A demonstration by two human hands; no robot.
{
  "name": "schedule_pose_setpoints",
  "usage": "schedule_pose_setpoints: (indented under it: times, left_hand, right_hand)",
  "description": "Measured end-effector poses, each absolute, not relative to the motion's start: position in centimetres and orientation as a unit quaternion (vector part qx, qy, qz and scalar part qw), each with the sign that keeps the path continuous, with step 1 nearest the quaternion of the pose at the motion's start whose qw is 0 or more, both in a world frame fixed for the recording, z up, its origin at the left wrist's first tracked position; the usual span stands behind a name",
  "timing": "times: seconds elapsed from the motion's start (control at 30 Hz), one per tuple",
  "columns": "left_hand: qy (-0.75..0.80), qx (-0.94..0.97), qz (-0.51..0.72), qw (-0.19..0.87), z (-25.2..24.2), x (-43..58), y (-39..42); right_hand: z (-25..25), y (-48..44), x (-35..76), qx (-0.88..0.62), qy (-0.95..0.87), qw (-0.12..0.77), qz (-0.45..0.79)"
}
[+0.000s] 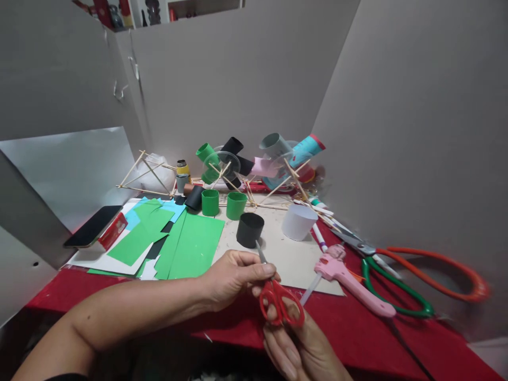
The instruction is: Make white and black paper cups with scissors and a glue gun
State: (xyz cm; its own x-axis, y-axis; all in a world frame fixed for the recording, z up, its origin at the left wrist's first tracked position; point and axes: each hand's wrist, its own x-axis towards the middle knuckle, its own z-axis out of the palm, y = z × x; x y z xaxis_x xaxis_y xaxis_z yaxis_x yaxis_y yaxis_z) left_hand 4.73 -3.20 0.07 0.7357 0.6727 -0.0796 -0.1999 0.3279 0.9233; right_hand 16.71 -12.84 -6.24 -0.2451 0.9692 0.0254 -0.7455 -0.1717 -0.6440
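Note:
A small pair of scissors with red handles (274,302) is between my two hands, its closed-looking blades pointing up and away. My right hand (296,346) is closed around the handle loops, with fingertips showing through one of them. My left hand (234,276) pinches the scissors near the pivot between thumb and fingers; whether it also holds something small is hidden. Just beyond the blade tip stands a black paper ring (250,230). To its right is a white paper ring (299,222), and behind are two green paper rings (210,203).
Green paper sheets (198,246) and a propped phone (93,226) lie left. A pink glue gun (337,264), large orange-handled scissors (420,259) and green-handled scissors (391,301) lie right. Behind stand stick frames bearing a wheel of paper tubes (222,164). Grey walls enclose the red-covered table (238,330).

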Motion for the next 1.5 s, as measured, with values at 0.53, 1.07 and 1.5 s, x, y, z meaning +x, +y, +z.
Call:
schedule_pose_setpoints:
  times: [0.53, 1.07, 1.5]
  left_hand:
    - [0.229, 0.486, 0.273, 0.798, 0.3, 4.3, -1.9]
    - [0.313, 0.502, 0.3, 0.748, -2.9, 5.3, -0.3]
    - [0.301, 0.543, 0.259, 0.74, -3.4, 5.1, -0.3]
  right_hand:
    - [-5.5, -14.0, 18.3, -0.232, -0.316, 0.518, 0.76]
    - [4.1, -4.9, 33.3, -0.811, -0.492, 0.261, 0.179]
    - [2.2, 2.7, 35.3, -0.869, -0.487, -0.03, 0.081]
